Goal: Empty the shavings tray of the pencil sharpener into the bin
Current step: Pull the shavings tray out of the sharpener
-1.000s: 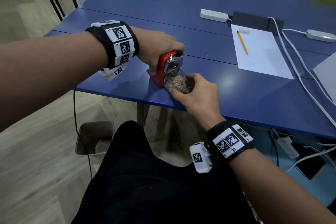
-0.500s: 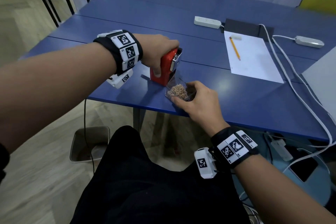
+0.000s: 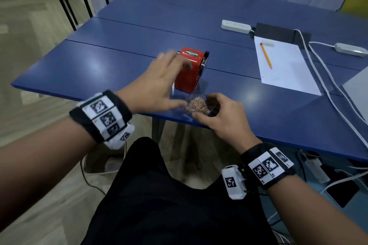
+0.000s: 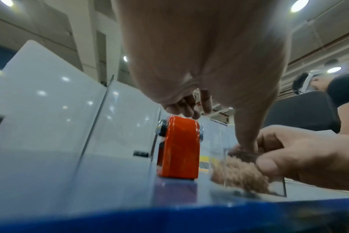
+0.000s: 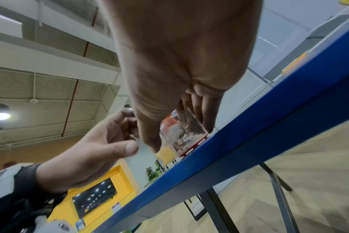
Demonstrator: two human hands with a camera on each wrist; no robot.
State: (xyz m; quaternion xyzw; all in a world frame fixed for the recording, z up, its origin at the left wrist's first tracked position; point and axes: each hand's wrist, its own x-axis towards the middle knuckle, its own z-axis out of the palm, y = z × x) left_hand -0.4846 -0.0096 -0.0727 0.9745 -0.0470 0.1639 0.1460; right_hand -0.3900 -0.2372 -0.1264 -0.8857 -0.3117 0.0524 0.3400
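Observation:
The red pencil sharpener (image 3: 190, 69) (image 4: 178, 148) stands upright near the blue table's front edge (image 3: 258, 135). Just in front of it, the clear shavings tray (image 3: 196, 103) (image 4: 247, 173) (image 5: 187, 132) is out of the sharpener and holds a heap of brown shavings. My right hand (image 3: 205, 106) (image 5: 181, 126) pinches the tray between thumb and fingers. My left hand (image 3: 171, 83) (image 4: 199, 71) is spread open beside the sharpener, blurred, its thumb reaching to the tray's left side. The bin (image 3: 99, 162) on the floor is mostly hidden behind my left wrist.
A sheet of paper (image 3: 286, 69) with a yellow pencil (image 3: 265, 55) lies at the right. Behind it are a white power strip (image 3: 236, 26) and white cables (image 3: 328, 85). My black-clothed lap (image 3: 169, 195) is below the table edge. Another person (image 4: 339, 88) sits across.
My left hand has let go of the sharpener and opened, coming toward the tray. The right hand has drawn the tray clear of the sharpener, closer to the table's front edge.

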